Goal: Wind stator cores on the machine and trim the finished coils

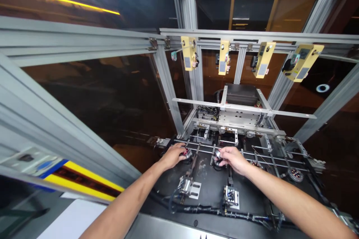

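Both my arms reach forward into a machine bay. My left hand (174, 154) curls over a small round wound part with red and copper showing (186, 152), seated in a fixture on the black base (207, 183). My right hand (232, 158) pinches a second small round metal part (217, 155) at the neighbouring fixture. Two more round wound parts (294, 174) sit on fixtures further right. Thin metal rods (252, 154) run across just behind both hands.
A metal mechanism block (238, 114) stands behind the fixtures under a flat cross bar (244, 109). Several yellow devices (189, 52) hang from the aluminium frame above. Tinted panels wall the left side. Two small pneumatic units (187, 186) and black cables (213, 211) lie near me.
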`<state>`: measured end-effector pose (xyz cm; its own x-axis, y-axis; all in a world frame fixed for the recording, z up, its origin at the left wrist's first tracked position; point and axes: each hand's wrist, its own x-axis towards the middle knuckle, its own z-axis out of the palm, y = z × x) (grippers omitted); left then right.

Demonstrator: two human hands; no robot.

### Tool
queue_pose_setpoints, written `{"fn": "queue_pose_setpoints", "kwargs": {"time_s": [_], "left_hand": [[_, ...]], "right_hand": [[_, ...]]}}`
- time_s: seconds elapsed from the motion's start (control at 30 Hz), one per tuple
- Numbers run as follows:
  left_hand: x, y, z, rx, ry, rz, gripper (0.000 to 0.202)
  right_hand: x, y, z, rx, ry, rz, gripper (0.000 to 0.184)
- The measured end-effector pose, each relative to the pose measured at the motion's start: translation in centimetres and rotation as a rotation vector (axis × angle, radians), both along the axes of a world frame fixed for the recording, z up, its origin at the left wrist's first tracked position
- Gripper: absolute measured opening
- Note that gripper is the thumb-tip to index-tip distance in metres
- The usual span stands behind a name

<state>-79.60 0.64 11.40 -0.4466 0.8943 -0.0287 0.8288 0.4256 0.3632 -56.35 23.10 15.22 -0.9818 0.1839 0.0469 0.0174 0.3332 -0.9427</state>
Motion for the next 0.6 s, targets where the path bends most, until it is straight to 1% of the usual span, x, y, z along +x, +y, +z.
{"fn": "queue_pose_setpoints", "kwargs": {"time_s": [0.03,0.1,0.17,0.2,0.23,0.27,0.3,0.33,0.37,0.4,0.47,0.53,0.6], "left_hand": [[0.4,0.0,0.3,0.042,-0.011,0.018,0.024],[1.7,-0.3,1.5,0.14,-0.032,0.058,0.016],[4.1,-1.1,3.2,0.246,-0.055,0.09,0.014],[5.7,-1.7,4.2,0.294,-0.067,0.099,0.016],[7.5,-2.5,5.2,0.336,-0.086,0.105,0.018],[9.4,-3.4,6.2,0.372,-0.106,0.109,0.02],[11.5,-4.4,7.2,0.411,-0.135,0.113,0.02],[13.6,-5.3,8.1,0.485,-0.19,0.132,0.018],[15.7,-6.3,8.9,0.544,-0.222,0.143,0.017],[17.6,-7.1,9.5,0.606,-0.236,0.158,0.018],[21.1,-8.5,10.0,0.736,-0.235,0.206,0.024],[23.7,-9.5,10.0,0.834,-0.22,0.211,0.026],[25.6,-10.1,9.8,0.9,-0.197,0.155,0.026]], "right_hand": [[0.9,-0.9,1.2,-0.049,0.008,0.012,0.039],[3.5,-2.8,3.8,-0.113,0.027,0.043,0.032],[6.7,-4.8,6.3,-0.075,0.085,0.068,0.018],[8.4,-5.8,7.3,0.022,0.154,0.087,0.009],[10.0,-6.6,8.1,0.149,0.246,0.102,0.006],[11.4,-7.4,8.7,0.286,0.351,0.108,0.012],[12.6,-8.1,8.9,0.411,0.456,0.106,0.018],[13.5,-8.7,9.0,0.498,0.551,0.091,0.023],[14.3,-9.2,8.8,0.545,0.626,0.065,0.027],[14.9,-9.7,8.5,0.556,0.676,0.03,0.03],[15.7,-10.6,7.9,0.516,0.711,-0.043,0.034],[16.4,-11.4,7.5,0.468,0.697,-0.109,0.035],[17.1,-12.1,7.3,0.437,0.674,-0.15,0.036]]}}
